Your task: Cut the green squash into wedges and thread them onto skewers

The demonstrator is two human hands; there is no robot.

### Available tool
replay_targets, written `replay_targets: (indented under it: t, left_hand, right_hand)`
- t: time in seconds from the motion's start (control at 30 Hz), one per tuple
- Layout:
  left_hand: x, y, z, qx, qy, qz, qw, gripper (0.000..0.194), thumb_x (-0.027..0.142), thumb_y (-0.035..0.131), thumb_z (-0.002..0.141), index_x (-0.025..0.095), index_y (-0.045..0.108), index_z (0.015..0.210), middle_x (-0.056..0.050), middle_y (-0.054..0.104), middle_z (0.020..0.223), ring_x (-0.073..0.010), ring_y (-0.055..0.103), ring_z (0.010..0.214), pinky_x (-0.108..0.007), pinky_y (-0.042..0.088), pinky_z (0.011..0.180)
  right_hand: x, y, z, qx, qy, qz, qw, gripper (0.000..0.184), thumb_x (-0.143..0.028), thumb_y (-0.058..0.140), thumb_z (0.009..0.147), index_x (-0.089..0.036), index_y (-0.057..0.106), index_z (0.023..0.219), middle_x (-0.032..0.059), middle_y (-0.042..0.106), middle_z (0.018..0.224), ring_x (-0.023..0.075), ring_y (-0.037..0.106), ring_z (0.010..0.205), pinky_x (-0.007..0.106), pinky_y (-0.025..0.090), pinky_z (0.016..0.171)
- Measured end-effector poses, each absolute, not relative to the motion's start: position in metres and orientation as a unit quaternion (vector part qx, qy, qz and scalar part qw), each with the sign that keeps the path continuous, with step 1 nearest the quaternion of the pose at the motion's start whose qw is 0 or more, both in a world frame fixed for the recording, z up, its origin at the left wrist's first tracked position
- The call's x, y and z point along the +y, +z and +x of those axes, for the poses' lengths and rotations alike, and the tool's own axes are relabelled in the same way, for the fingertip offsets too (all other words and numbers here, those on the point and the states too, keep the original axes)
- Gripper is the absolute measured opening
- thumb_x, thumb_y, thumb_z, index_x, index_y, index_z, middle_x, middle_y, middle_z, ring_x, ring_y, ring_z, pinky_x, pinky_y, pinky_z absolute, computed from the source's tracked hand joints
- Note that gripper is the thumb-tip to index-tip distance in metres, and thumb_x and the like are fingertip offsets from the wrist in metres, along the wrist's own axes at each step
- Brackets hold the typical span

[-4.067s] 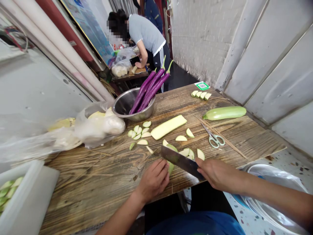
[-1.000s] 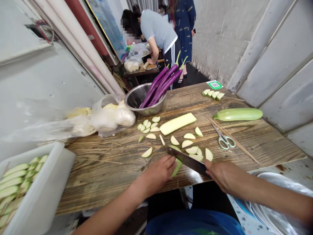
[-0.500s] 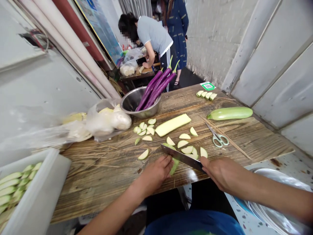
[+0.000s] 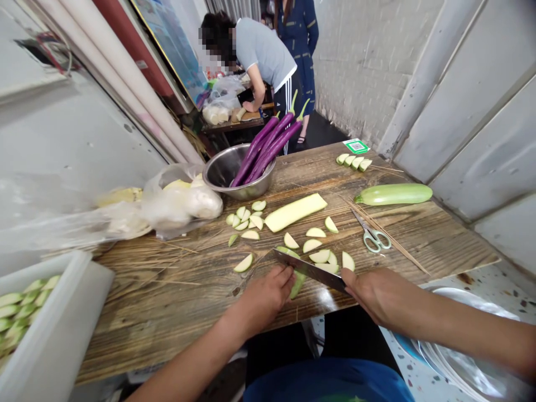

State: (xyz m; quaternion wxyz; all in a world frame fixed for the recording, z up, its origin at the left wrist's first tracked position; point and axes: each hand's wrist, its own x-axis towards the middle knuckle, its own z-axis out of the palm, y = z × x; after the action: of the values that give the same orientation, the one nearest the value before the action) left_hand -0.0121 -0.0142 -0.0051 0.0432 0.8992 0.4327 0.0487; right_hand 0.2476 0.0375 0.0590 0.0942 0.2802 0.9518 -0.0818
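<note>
My left hand (image 4: 270, 293) is closed on a piece of green zucchini (image 4: 298, 283) near the table's front edge. In my right hand (image 4: 372, 293) is the handle of a kitchen knife (image 4: 312, 270), its broad blade lying across the zucchini piece. The fingertips of my left hand are close beside the blade. Several half-round zucchini slices (image 4: 320, 256) lie just behind the knife, and one slice (image 4: 243, 263) is off to the left. A long cut zucchini half (image 4: 296, 212) rests pale side up farther back. More small slices (image 4: 245, 216) are grouped at its left.
A steel bowl (image 4: 213, 174) holds purple eggplants (image 4: 268, 148). To the right are scissors (image 4: 372, 234), a whole zucchini (image 4: 396, 194) and thin sticks (image 4: 393, 245). A white bin (image 4: 79, 301) with cut pieces stands at left. A bent-over person (image 4: 266, 53) works behind.
Compared with four seconds ago, more cut slices lie behind the knife and to the left. Over the last second the hands and knife stay nearly in place; the view shifts slightly.
</note>
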Motion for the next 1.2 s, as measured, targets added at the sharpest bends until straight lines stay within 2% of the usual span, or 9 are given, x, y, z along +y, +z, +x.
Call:
replay_targets:
  t: [0.17,0.4,0.63,0.8,1.0,1.2]
  left_hand:
    - [-0.014,-0.003,-0.011,0.442,0.014,0.896,0.035,0.036,0.021,0.043,0.086,0.014,0.046,0.121,-0.014,0.047,0.127,-0.0259,0.041,0.118,-0.040,0.045,0.088]
    - [-0.011,0.003,-0.007,0.438,0.017,0.899,0.014,0.032,0.026,0.044,0.086,0.011,0.050,0.114,-0.013,0.054,0.112,-0.0229,0.049,0.102,-0.037,0.046,0.084]
    - [-0.010,0.003,-0.007,0.434,0.037,0.900,0.030,0.031,0.026,0.041,0.087,0.011,0.052,0.112,-0.014,0.054,0.111,-0.0235,0.048,0.105,-0.038,0.045,0.087]
    - [-0.009,0.004,-0.006,0.447,0.035,0.892,0.049,0.031,0.024,0.040,0.087,0.012,0.052,0.113,-0.014,0.054,0.114,-0.0254,0.046,0.110,-0.039,0.044,0.088]
    - [-0.009,0.001,-0.007,0.446,0.049,0.892,0.059,0.033,0.024,0.037,0.088,0.012,0.050,0.116,-0.014,0.053,0.116,-0.0248,0.045,0.112,-0.041,0.043,0.089]
    - [-0.009,-0.003,-0.008,0.438,0.041,0.897,0.047,0.031,0.023,0.037,0.088,0.011,0.051,0.114,-0.013,0.053,0.115,-0.0249,0.044,0.111,-0.041,0.043,0.090]
  right_hand:
    - [0.040,0.046,0.243,0.939,-0.107,0.304,0.122,0.012,-0.012,0.040,0.084,-0.014,0.047,0.093,0.0048,0.063,0.061,0.0164,0.058,0.051,0.026,0.022,0.044]
    - [0.047,0.043,0.249,0.916,-0.169,0.354,0.089,0.014,-0.020,0.033,0.090,-0.014,0.046,0.090,0.0068,0.064,0.066,0.0158,0.060,0.058,0.023,0.027,0.048]
    - [0.034,0.054,0.253,0.933,-0.089,0.339,0.075,0.012,-0.020,0.035,0.088,-0.014,0.046,0.089,0.0009,0.056,0.051,0.0124,0.048,0.041,0.026,0.016,0.043]
    - [0.033,0.059,0.252,0.944,-0.075,0.314,0.070,0.010,-0.018,0.037,0.087,-0.014,0.046,0.090,-0.0001,0.054,0.049,0.0111,0.044,0.038,0.026,0.014,0.042]
    - [0.038,0.062,0.250,0.939,-0.085,0.315,0.106,0.009,-0.018,0.040,0.086,-0.014,0.046,0.090,0.0012,0.058,0.053,0.0123,0.049,0.042,0.026,0.017,0.042]
    - [0.042,0.051,0.250,0.950,-0.079,0.288,0.096,0.009,-0.018,0.041,0.086,-0.014,0.045,0.092,0.0018,0.060,0.057,0.0147,0.056,0.048,0.026,0.020,0.043]
